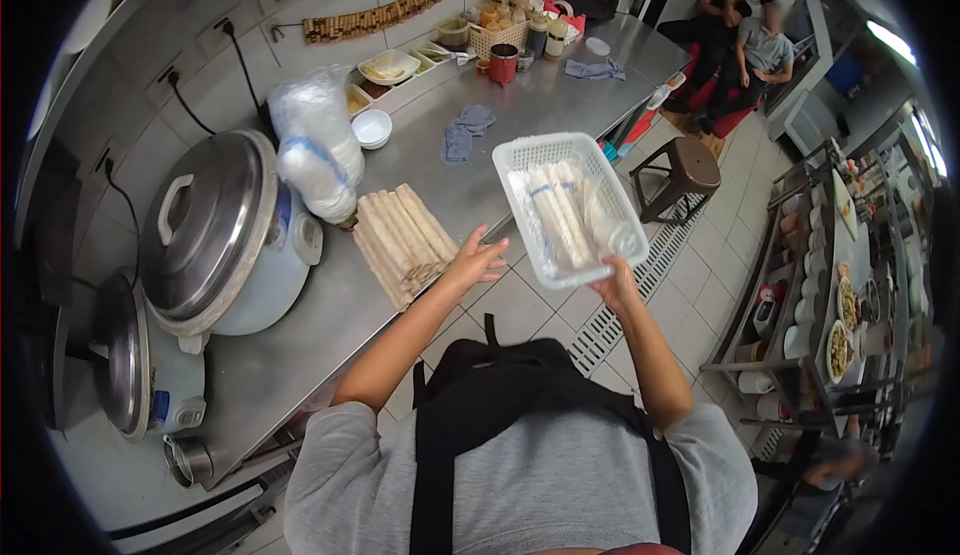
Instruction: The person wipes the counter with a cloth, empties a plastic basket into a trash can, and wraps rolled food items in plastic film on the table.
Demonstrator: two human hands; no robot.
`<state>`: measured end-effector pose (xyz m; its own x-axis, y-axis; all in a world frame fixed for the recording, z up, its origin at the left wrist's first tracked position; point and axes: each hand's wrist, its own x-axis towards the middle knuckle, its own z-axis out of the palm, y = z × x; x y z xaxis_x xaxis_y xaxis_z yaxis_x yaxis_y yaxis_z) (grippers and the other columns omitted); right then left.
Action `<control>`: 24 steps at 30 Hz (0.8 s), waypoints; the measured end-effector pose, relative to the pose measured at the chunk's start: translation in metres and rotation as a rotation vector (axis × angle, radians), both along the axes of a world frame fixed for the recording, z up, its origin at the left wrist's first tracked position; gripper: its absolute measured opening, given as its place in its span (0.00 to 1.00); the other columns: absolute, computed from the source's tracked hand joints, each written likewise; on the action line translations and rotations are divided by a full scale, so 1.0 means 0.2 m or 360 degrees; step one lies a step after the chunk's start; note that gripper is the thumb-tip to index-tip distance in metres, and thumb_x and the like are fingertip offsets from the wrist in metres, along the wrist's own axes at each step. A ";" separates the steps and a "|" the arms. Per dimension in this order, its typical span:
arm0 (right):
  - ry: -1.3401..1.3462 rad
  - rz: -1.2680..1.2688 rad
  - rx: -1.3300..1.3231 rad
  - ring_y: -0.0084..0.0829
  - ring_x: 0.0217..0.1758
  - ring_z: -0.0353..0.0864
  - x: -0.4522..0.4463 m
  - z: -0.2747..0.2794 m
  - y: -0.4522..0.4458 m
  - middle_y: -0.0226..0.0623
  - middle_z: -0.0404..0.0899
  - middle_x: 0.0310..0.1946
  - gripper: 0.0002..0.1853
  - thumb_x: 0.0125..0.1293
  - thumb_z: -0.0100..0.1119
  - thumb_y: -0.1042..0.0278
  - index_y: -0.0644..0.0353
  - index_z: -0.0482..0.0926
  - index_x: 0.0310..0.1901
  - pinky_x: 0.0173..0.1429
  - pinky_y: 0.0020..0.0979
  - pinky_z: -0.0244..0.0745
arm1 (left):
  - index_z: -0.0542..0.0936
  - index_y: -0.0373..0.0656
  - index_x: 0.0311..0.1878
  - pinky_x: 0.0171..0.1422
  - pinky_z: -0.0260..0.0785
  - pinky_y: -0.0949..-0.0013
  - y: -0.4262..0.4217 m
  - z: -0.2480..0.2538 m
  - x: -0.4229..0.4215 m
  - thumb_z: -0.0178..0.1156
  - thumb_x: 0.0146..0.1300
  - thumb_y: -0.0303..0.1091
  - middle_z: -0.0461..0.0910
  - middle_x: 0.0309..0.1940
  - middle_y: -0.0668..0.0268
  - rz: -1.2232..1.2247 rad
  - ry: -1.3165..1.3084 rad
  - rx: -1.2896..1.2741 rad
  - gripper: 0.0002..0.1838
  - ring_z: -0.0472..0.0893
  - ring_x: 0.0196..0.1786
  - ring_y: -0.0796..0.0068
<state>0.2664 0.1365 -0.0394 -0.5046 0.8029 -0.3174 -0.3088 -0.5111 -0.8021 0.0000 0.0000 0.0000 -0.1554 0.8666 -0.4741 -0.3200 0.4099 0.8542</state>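
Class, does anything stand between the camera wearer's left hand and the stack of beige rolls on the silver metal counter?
Nothing visible does: the left hand is beside the beige rolls; the white plastic basket in the right hand sits to the other side.

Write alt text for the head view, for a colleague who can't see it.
The person's right hand holds a white plastic basket of plastic-wrapped packages, while the left hand is open, fingers spread. Beside the left hand, a stack of long pale rolls lies on a metal counter, with a large lidded cooker farther left.
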 end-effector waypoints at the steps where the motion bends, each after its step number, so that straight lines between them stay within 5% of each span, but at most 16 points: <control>1: -0.0136 -0.0038 -0.0114 0.54 0.62 0.71 0.01 -0.07 0.05 0.55 0.59 0.66 0.40 0.55 0.50 0.68 0.62 0.47 0.70 0.57 0.53 0.76 | 0.46 0.48 0.74 0.59 0.71 0.63 -0.07 -0.01 0.02 0.61 0.63 0.51 0.64 0.67 0.55 -0.0032 0.0024 -0.0017 0.45 0.75 0.60 0.59; 2: -0.0274 -0.0067 -0.0217 0.56 0.58 0.74 0.03 -0.12 0.10 0.62 0.60 0.63 0.38 0.54 0.50 0.69 0.71 0.49 0.67 0.58 0.54 0.76 | 0.52 0.47 0.73 0.58 0.71 0.64 -0.14 -0.02 0.03 0.59 0.64 0.49 0.68 0.64 0.55 -0.0057 0.0046 -0.0025 0.40 0.76 0.59 0.61; 3: -0.0228 -0.0033 -0.0195 0.56 0.58 0.74 -0.08 -0.19 0.65 0.62 0.60 0.63 0.38 0.54 0.50 0.69 0.71 0.49 0.67 0.58 0.54 0.76 | 0.52 0.47 0.73 0.58 0.71 0.64 0.30 -0.02 -0.07 0.59 0.64 0.49 0.68 0.64 0.55 -0.0023 0.0093 -0.0006 0.40 0.76 0.59 0.61; 5: -0.0244 0.0051 -0.0213 0.55 0.55 0.77 -0.07 -0.27 0.97 0.63 0.63 0.60 0.35 0.55 0.49 0.70 0.73 0.51 0.64 0.57 0.51 0.78 | 0.58 0.45 0.70 0.55 0.72 0.66 0.39 -0.07 -0.07 0.59 0.65 0.48 0.69 0.62 0.54 -0.0048 0.0128 -0.0011 0.35 0.77 0.56 0.64; 10: -0.0327 0.0356 -0.0238 0.48 0.58 0.75 -0.05 -0.33 1.71 0.52 0.70 0.58 0.35 0.62 0.61 0.60 0.65 0.58 0.65 0.58 0.48 0.77 | 0.61 0.43 0.68 0.53 0.71 0.67 0.59 -0.19 -0.07 0.59 0.65 0.47 0.73 0.56 0.54 0.0370 0.0291 -0.0025 0.33 0.78 0.53 0.67; 12: -0.0746 0.0457 -0.0253 0.49 0.61 0.72 -0.09 -0.28 1.98 0.52 0.69 0.59 0.41 0.59 0.66 0.53 0.62 0.56 0.68 0.61 0.46 0.72 | 0.62 0.41 0.67 0.53 0.70 0.68 0.64 -0.21 -0.07 0.59 0.66 0.45 0.77 0.48 0.57 0.0593 0.0432 -0.0016 0.31 0.78 0.51 0.70; 13: -0.1168 0.0193 -0.0173 0.52 0.63 0.69 -0.17 -0.21 2.10 0.54 0.67 0.61 0.49 0.53 0.71 0.48 0.65 0.54 0.68 0.60 0.47 0.72 | 0.62 0.41 0.67 0.53 0.70 0.68 0.67 -0.23 -0.09 0.59 0.66 0.45 0.77 0.48 0.57 0.0669 0.0449 -0.0010 0.31 0.78 0.51 0.70; 14: -0.1382 0.0140 0.0545 0.53 0.64 0.66 -0.21 -0.21 2.23 0.57 0.65 0.62 0.52 0.47 0.75 0.48 0.69 0.57 0.66 0.59 0.45 0.71 | 0.63 0.40 0.67 0.53 0.69 0.69 0.67 -0.26 -0.09 0.59 0.66 0.43 0.77 0.48 0.57 0.0693 0.0571 -0.0020 0.31 0.78 0.49 0.71; 15: -0.2501 -0.0593 0.1158 0.46 0.63 0.67 -0.35 -0.16 2.25 0.55 0.67 0.61 0.45 0.50 0.75 0.54 0.72 0.62 0.63 0.59 0.41 0.69 | 0.64 0.39 0.66 0.52 0.69 0.70 0.67 -0.28 -0.08 0.59 0.66 0.42 0.77 0.48 0.57 0.0712 0.0692 -0.0039 0.30 0.77 0.48 0.72; 17: -0.1617 -0.1052 0.2323 0.41 0.61 0.69 -0.62 -0.07 2.26 0.50 0.70 0.59 0.36 0.56 0.70 0.60 0.71 0.65 0.61 0.59 0.38 0.68 | 0.65 0.38 0.65 0.50 0.69 0.71 0.65 -0.31 -0.05 0.59 0.66 0.39 0.78 0.47 0.58 0.0862 0.0707 -0.0089 0.28 0.77 0.45 0.75; 19: -0.0564 -0.0351 0.1912 0.39 0.59 0.71 -1.07 -0.05 2.07 0.46 0.72 0.55 0.30 0.61 0.66 0.62 0.68 0.68 0.60 0.59 0.36 0.69 | 0.67 0.37 0.63 0.49 0.69 0.71 0.62 -0.34 -0.02 0.60 0.66 0.39 0.78 0.45 0.59 0.0903 0.0778 -0.0146 0.27 0.77 0.43 0.76; 21: -0.0422 0.0327 0.1927 0.39 0.56 0.74 -1.42 -0.02 1.81 0.46 0.75 0.53 0.26 0.61 0.65 0.59 0.62 0.73 0.58 0.59 0.35 0.69 | 0.67 0.37 0.63 0.48 0.69 0.72 0.61 -0.27 0.01 0.60 0.65 0.38 0.79 0.44 0.60 0.0942 0.0783 -0.0193 0.26 0.77 0.42 0.76; 22: -0.0421 0.0440 0.1929 0.46 0.61 0.70 -1.58 -0.04 1.71 0.48 0.73 0.56 0.31 0.59 0.65 0.49 0.58 0.73 0.59 0.64 0.41 0.64 | 0.67 0.38 0.63 0.48 0.69 0.72 0.60 -0.25 0.02 0.60 0.65 0.38 0.79 0.45 0.60 0.0964 0.0782 -0.0188 0.26 0.77 0.41 0.76; 24: -0.0945 0.0507 0.2130 0.54 0.66 0.62 -1.86 -0.24 1.62 0.50 0.68 0.61 0.36 0.55 0.64 0.38 0.54 0.74 0.60 0.69 0.47 0.57 | 0.68 0.40 0.63 0.47 0.72 0.69 0.57 -0.24 0.04 0.61 0.64 0.40 0.79 0.46 0.56 0.1022 0.0821 -0.0190 0.27 0.80 0.40 0.70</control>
<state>-0.1053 0.4604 -0.0876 -0.7743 0.5412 0.3280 0.2009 0.7017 -0.6836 0.0072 0.1145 -0.0486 -0.8255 0.4835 -0.2913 -0.1031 0.3783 0.9199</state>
